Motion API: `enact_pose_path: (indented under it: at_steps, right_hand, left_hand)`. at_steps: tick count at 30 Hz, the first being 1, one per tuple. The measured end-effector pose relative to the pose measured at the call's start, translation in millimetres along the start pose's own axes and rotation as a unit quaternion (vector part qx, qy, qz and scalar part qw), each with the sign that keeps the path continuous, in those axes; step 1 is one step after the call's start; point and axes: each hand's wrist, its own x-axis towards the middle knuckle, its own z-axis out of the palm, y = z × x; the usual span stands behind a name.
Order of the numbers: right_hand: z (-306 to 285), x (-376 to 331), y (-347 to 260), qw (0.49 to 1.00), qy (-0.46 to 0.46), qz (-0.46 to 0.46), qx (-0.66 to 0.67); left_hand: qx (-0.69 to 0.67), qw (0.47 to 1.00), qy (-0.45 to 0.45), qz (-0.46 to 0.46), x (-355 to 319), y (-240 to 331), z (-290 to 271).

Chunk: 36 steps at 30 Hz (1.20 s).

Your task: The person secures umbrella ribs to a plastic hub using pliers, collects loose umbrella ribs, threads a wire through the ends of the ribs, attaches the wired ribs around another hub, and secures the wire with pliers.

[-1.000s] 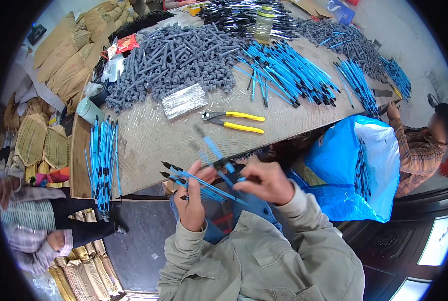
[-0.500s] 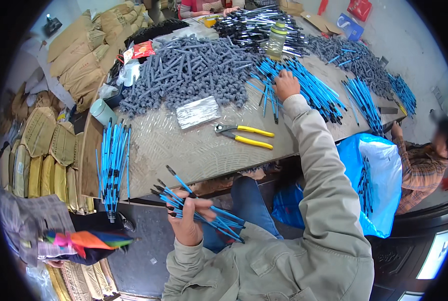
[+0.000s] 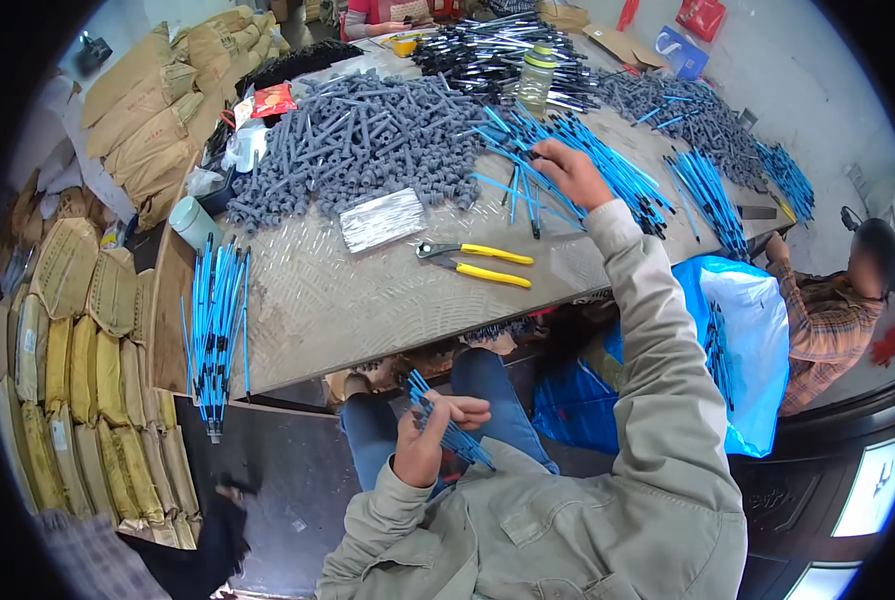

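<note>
Close to my lap, my left hand (image 3: 433, 430) is closed around a bundle of thin blue rods (image 3: 461, 444); the fingers partly cover it. My right hand (image 3: 575, 174) reaches over the table at the near left side of a heap of blue rods with black ends (image 3: 617, 170). Its thumb and fingers pinch together on rods there, though how many is hidden. Several loose rods fan out just left of and below those fingertips. Pliers with yellow handles (image 3: 489, 265) lie on the table nearer to me, beside a clear packet of thin silvery pieces (image 3: 382, 221).
Grey ribbed parts (image 3: 367, 140) form a big heap left of my right hand. A bottle (image 3: 536, 82) stands behind the blue rods. More blue rods (image 3: 217, 330) lie at the left table edge. A blue bag (image 3: 737, 350) hangs right of my arm; a co-worker (image 3: 832, 320) sits beyond it.
My left hand has moved right and toward my body with its bundle, turning it. My right hand has shifted slightly over the rods. At the left, a passer-by with something colourful has moved nearer the lower edge.
</note>
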Motion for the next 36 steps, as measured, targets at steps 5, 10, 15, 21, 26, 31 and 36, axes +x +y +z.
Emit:
enact_pose_path:
  at_steps: [5,10,15,21,26,31,36]
  right_hand:
    - [-16.3,51.5,-7.0,0.980,0.006,0.037,0.197]
    - [-50.4,70.8,17.5,0.996,-0.058,0.055,0.045]
    - [-58.2,56.1,-12.7,0.987,-0.060,0.007,0.150]
    - [-96.4,36.7,-30.1,0.969,0.053,0.019,0.242]
    - [-105.0,31.9,-33.4,0.922,0.230,0.023,0.311]
    - [-67.4,-29.4,-84.2,0.938,0.060,0.128,0.316]
    - [38.8,-127.3,-149.3,0.896,-0.105,0.189,0.387]
  left_hand:
    - [-0.001,1.000,-0.006,0.007,-7.4,-2.1,-2.4]
    - [0.004,0.999,0.029,0.019,-8.5,0.3,-3.1]
    - [0.015,0.999,0.047,0.020,-8.2,-2.6,-8.2]
    - [-0.001,1.000,0.028,0.008,-7.7,-6.4,-3.5]
    - [0.012,0.999,0.032,0.011,-9.7,-7.7,-2.2]
    - [0.040,0.992,0.120,0.030,-3.9,11.2,-7.0]
    - [0.059,0.975,0.191,0.099,18.6,28.5,3.5]
